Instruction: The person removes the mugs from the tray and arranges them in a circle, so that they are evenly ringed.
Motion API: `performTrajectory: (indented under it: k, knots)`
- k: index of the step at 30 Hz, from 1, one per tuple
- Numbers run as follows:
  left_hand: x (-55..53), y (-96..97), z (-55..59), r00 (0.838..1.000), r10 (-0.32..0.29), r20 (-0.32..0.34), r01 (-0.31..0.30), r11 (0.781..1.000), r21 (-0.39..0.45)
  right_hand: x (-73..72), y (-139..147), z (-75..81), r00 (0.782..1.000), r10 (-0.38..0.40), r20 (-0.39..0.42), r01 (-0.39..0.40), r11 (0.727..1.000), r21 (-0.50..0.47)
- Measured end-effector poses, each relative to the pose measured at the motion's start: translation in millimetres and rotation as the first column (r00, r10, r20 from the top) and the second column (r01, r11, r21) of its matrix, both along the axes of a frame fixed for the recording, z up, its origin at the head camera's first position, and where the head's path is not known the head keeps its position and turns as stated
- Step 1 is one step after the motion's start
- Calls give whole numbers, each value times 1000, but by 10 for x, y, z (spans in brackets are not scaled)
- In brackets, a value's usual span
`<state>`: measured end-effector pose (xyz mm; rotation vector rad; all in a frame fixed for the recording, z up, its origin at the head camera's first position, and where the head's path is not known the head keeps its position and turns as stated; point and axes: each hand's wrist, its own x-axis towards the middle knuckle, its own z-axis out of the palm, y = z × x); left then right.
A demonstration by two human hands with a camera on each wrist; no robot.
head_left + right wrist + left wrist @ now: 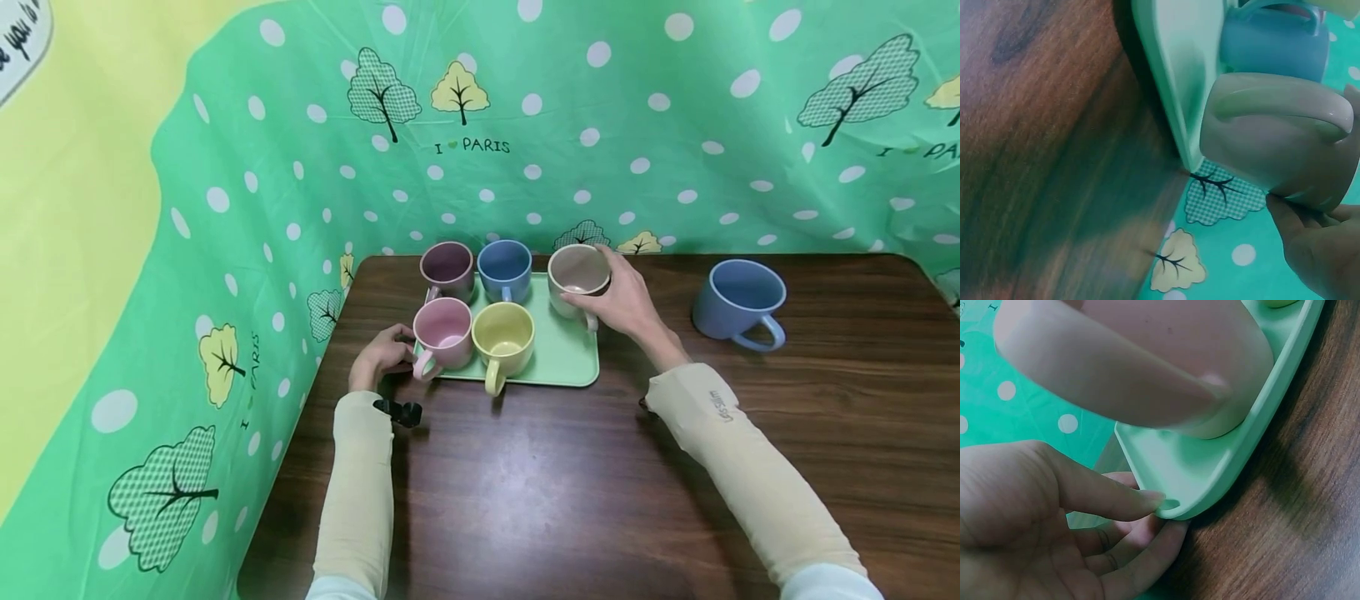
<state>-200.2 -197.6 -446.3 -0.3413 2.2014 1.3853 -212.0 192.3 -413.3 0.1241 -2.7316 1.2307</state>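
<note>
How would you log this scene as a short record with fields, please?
Left hand: pinches a near corner of the green tray
Right hand: grips the beige mug at the tray's right end; whether it rests there is unclear
On tray: purple mug, blue mug, pink mug, yellow mug
Off tray: second blue mug, to the right
Surface: wooden table

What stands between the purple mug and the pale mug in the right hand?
A blue mug, then a strip of bare green tray before the pale mug; the head view shows it.
</note>
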Motion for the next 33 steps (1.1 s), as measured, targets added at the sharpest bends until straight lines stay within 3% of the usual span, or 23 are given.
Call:
performTrajectory:
  k: [13, 33]
  knots:
    - [-2, -1, -16, 1000, -15, 7, 15, 1000, 5, 143, 101, 122, 1000, -13, -10, 13, 999, 32]
    - [15, 1, -4, 1000, -5, -10, 5, 1000, -5, 406, 307, 125, 997, -75, -19, 76, 996, 37]
